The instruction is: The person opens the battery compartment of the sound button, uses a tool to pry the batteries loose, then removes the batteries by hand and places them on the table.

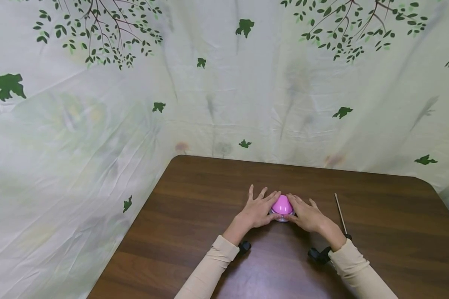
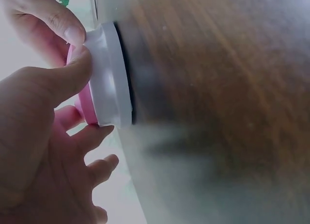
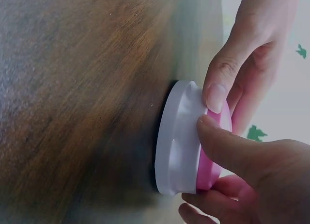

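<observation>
From my seat at the feeds, I see a glossy pink dome on a round white base [image 1: 282,205] standing upright on the dark brown wood-grain tabletop [image 1: 194,199], between the person's two bare hands. The left hand [image 1: 260,209] grips it from the left: in the left wrist view I have its thumb [image 2: 72,76] at the near side, where pink meets white, and fingers bent round the far side, the others spread away from it. The right hand [image 1: 307,215] grips it from the right, fingers along the dome and thumb [image 3: 223,141] on the near side, the two thumb tips close together. In the wrist views a dark band shows under the white rim.

To the right of the right hand I see a slim straight metal rod [image 1: 341,211] lying on the tabletop, its near end dark and beside the wrist. Both arms wear beige sleeves [image 1: 209,268], with a black device at each wrist. Behind hangs pale cloth printed with green leaves [image 1: 254,95].
</observation>
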A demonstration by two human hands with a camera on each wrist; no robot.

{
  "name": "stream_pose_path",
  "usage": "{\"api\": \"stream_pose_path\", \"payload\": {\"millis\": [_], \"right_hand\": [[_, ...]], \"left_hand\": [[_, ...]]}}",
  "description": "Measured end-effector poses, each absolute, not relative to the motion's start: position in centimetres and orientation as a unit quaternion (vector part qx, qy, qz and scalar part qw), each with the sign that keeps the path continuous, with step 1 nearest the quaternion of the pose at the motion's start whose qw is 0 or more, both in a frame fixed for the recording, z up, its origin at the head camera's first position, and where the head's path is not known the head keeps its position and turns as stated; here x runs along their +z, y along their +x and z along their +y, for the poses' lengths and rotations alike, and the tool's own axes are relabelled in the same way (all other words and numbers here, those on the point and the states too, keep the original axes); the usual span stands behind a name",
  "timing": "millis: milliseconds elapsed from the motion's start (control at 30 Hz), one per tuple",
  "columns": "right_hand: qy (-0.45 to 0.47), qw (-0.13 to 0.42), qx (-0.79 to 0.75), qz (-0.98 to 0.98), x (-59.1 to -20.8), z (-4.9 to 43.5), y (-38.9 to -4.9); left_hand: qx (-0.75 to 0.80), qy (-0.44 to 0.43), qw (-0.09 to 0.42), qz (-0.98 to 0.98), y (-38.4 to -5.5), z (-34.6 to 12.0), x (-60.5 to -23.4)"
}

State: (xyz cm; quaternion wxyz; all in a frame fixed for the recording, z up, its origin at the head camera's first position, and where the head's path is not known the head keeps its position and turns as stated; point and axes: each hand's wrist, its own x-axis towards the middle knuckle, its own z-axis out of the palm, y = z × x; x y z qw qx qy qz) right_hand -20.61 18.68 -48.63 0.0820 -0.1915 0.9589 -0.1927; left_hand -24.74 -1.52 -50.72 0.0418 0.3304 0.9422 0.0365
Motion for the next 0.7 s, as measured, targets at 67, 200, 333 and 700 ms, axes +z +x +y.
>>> {"api": "stream_pose_path", "payload": {"millis": [67, 200, 333, 700], "right_hand": [[-0.193, 0.083, -0.194, 0.958, -48.7, 18.7, -20.7], [-0.196, 0.078, -0.195, 0.958, -48.8, 18.8, -20.7], [-0.201, 0.072, -0.21, 0.954, -48.8, 18.9, -20.6], [-0.231, 0.027, -0.308, 0.923, -48.0, 19.4, -20.9]], "left_hand": [[0.043, 0.332, 0.039, 0.942, -24.8, -1.5, -50.8], [0.06, 0.335, 0.033, 0.94, -24.8, -1.6, -51.0], [0.094, 0.334, 0.036, 0.937, -24.8, -1.8, -51.2], [0.242, 0.34, 0.061, 0.907, -24.8, -3.1, -49.8]]}}
